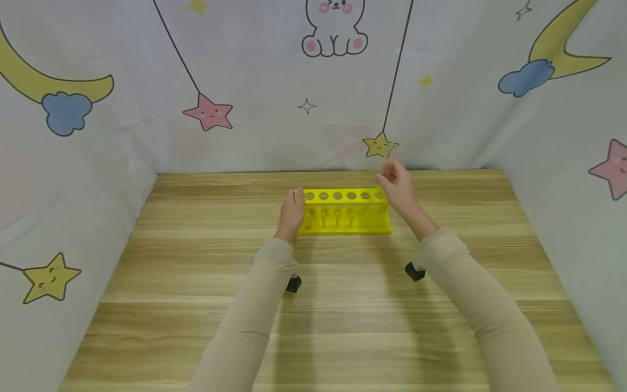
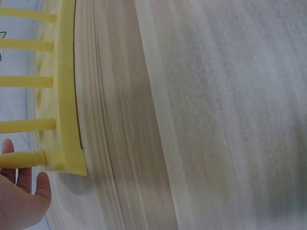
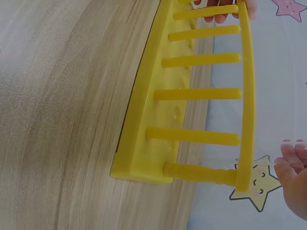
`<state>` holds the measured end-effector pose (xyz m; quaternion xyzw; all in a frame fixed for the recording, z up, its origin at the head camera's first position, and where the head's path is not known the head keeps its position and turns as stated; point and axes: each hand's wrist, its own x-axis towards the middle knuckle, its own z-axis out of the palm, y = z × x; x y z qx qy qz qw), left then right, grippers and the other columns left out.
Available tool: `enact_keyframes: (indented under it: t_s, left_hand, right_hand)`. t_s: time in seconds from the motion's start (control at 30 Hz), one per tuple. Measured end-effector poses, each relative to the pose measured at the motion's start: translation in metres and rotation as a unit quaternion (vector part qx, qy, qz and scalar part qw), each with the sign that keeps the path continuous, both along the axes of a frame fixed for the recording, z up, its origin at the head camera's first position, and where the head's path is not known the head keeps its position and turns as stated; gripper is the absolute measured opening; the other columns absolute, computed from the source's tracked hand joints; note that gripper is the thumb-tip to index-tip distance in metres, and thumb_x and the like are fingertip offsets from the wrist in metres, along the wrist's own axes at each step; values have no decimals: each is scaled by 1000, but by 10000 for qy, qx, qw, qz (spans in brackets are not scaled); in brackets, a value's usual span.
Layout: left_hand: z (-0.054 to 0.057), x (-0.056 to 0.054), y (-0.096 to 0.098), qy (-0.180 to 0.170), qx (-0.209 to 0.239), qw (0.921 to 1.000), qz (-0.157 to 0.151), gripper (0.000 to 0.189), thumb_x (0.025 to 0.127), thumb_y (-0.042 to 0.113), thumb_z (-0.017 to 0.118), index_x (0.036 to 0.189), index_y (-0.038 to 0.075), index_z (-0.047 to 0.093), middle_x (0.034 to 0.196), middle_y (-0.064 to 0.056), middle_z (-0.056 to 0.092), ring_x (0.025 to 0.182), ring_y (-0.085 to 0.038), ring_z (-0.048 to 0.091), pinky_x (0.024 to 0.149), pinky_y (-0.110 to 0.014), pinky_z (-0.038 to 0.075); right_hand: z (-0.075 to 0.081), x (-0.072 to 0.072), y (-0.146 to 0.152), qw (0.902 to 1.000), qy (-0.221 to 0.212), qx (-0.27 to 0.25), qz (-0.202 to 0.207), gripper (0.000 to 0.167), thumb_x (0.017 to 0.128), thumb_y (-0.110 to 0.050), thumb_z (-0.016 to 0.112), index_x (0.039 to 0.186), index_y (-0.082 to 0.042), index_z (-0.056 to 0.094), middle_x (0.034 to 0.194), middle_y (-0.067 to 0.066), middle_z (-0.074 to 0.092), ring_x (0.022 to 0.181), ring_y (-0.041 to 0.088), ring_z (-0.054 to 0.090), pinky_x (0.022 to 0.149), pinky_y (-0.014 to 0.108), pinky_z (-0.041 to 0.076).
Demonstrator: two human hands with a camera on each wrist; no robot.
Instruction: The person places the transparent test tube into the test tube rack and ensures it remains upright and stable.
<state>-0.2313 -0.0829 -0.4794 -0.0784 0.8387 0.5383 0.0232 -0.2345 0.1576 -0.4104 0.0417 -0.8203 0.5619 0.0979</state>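
A yellow test tube rack (image 1: 345, 202) with a row of holes along its top stands on the table. My left hand (image 1: 292, 212) grips its left end; in the left wrist view the fingers (image 2: 24, 178) wrap behind the end post. Above the rack's right end is my right hand (image 1: 399, 188), thumb and fingers curled together. Between them it pinches a clear, thin-walled test tube, of which only faint outlines show against the wall cloth. In the right wrist view this hand (image 3: 293, 179) is beside the rack's top bar (image 3: 247, 96), apart from it.
The wood-grain table (image 1: 196, 326) spreads in front of and around the rack. White cloth (image 1: 269, 65) printed with stars, moons and a bear encloses the back and both sides. Small black wrist mounts (image 1: 415, 271) show under both sleeves.
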Motion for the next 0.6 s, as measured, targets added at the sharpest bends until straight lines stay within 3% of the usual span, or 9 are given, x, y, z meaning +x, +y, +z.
enact_keyframes:
  t_s: [0.6]
  left_hand:
    - [1, 0, 0, -4, 45, 10000, -49, 44, 94, 48, 20, 97, 8, 36, 77, -3, 31, 71, -19, 34, 62, -27, 30]
  right_hand:
    - [-7, 1, 0, 9998, -113, 103, -116, 15, 86, -8, 55, 86, -5, 41, 87, 8, 51, 81, 15, 49, 72, 19, 42]
